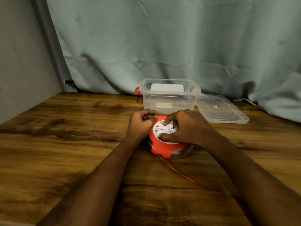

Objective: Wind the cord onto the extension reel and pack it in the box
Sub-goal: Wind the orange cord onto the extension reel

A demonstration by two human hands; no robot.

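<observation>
A round extension reel [168, 141], with a glossy orange plastic shell and a white socket face on top, is lying flat on the wood-grain table [65, 136] near its centre. The right hand [180, 128] is resting on the white face, its fingers [167, 122] curled and pressing down, thumb at the near edge of the disc. The left hand [141, 123] is sitting against the reel at its 9 o'clock side, curled almost into a fist; whether it is gripping anything cannot be told. A thin orange cord [187, 176] is leaving a port at the reel's 6 o'clock edge and trailing across the table toward 4 o'clock, passing beneath the right forearm.

At 12 o'clock from the reel a clear, rectangular plastic box [169, 101] with orange side latches [136, 90] is standing open; a pale flat shape is showing through its walls, unidentifiable. Its clear lid [221, 109] is lying flat just beside it, at 2 o'clock from the reel. A creased pale-green cloth backdrop [162, 38] is hanging behind.
</observation>
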